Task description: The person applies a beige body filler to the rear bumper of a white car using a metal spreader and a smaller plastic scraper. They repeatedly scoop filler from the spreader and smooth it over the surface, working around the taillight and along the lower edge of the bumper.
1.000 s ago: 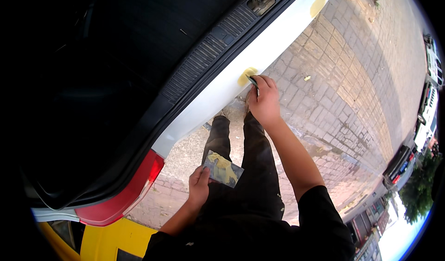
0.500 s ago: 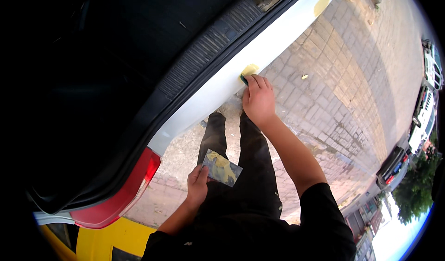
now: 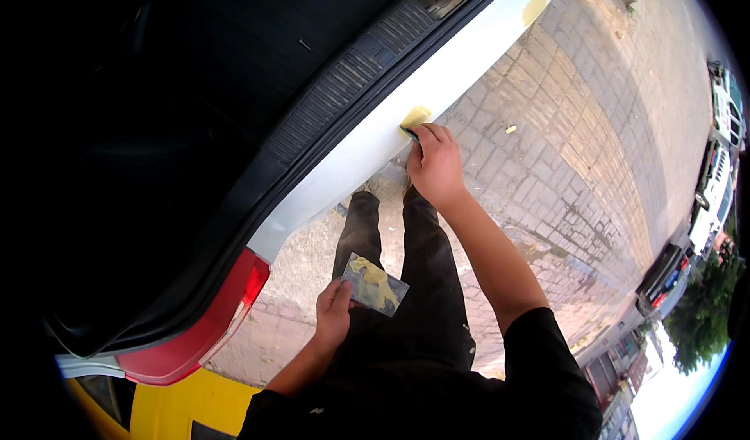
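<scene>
My right hand pinches a small dark green spreader, its edge against a yellow filler patch on the car's white rear bumper. Most of the spreader is hidden by my fingers. Lower down, in front of my legs, my left hand grips a flat grey mixing plate by its left edge. Yellowish putty is smeared across the plate. Farther along the bumper, toward the top, is a second yellow patch.
A dark open trunk with a ribbed black sill borders the bumper. The red tail light sits lower left, near a yellow vehicle. Brick paving stretches right toward parked cars.
My right hand and the spreader have shifted slightly, with the spreader now tilted flatter at the patch's lower edge. My left hand still holds the plate in nearly the same place.
</scene>
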